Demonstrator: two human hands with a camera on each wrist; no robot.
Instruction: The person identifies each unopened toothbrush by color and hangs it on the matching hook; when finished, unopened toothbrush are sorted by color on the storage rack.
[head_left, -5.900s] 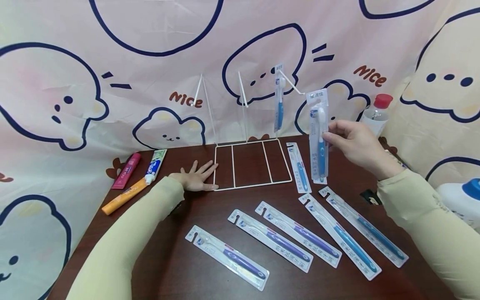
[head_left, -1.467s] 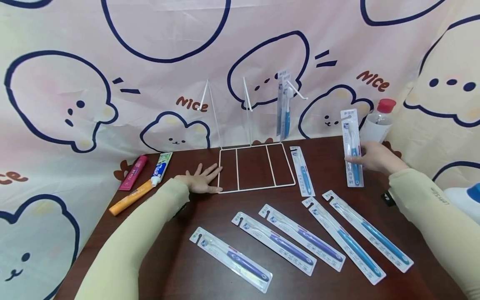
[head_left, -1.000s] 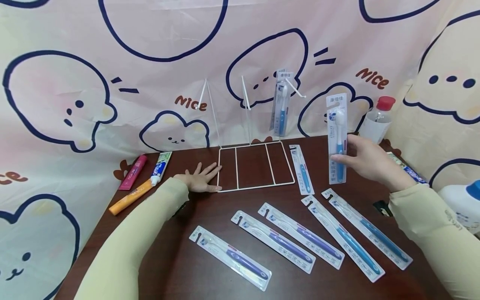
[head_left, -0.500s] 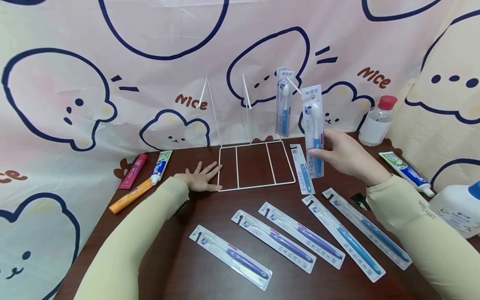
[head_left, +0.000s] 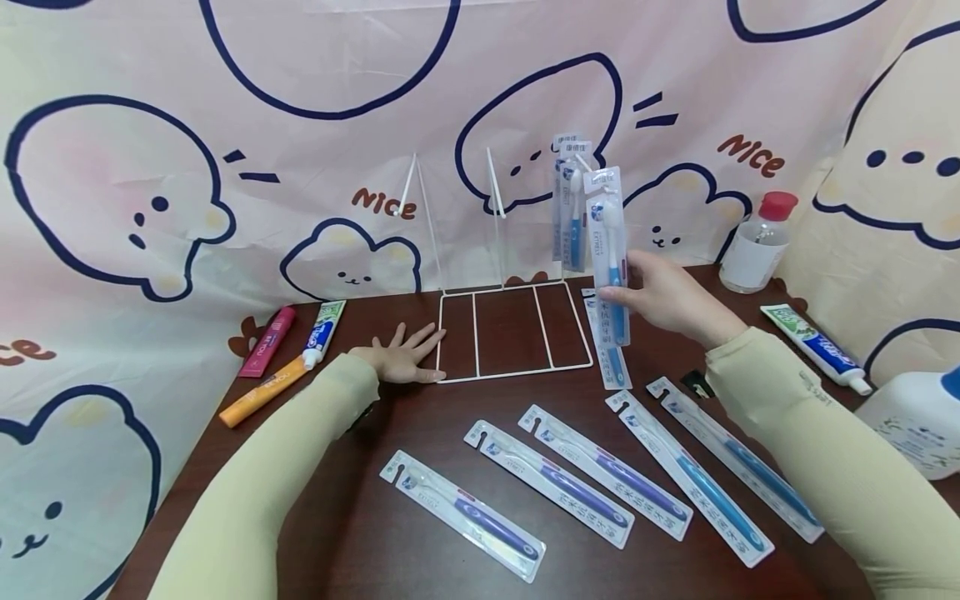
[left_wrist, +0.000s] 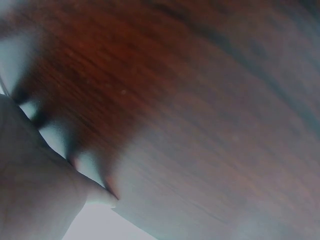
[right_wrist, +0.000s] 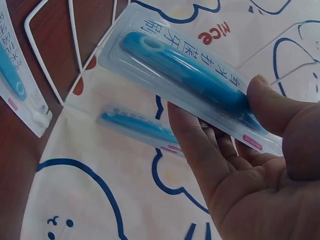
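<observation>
Between the thumb and fingers of my right hand (head_left: 667, 292) is a blue packaged toothbrush (head_left: 609, 258), held upright by its lower half. The card's top overlaps the tip of the right-hand hook of the white wire rack (head_left: 514, 373); whether the hook is through its hole I cannot tell. Two packaged toothbrushes (head_left: 574, 212) hang farther back on that hook. In the right wrist view the thumb lies on the front of the blister pack (right_wrist: 190, 75). My left hand (head_left: 397, 358) rests palm down with spread fingers, touching the left side of the rack's base.
Several packaged toothbrushes (head_left: 551, 483), purple and blue, lie across the table (head_left: 337, 533). Another blue one (head_left: 615, 367) lies right of the rack. Toothpaste tubes (head_left: 268, 342) sit at left; another tube (head_left: 817, 350), a red-capped bottle (head_left: 753, 246) and a white jug (head_left: 918, 425) stand right.
One toothbrush hung on the right hook in the oldest frame; two hang there now. My right hand has brought another toothbrush leftward to the hook's tip. The left hand stays put.
</observation>
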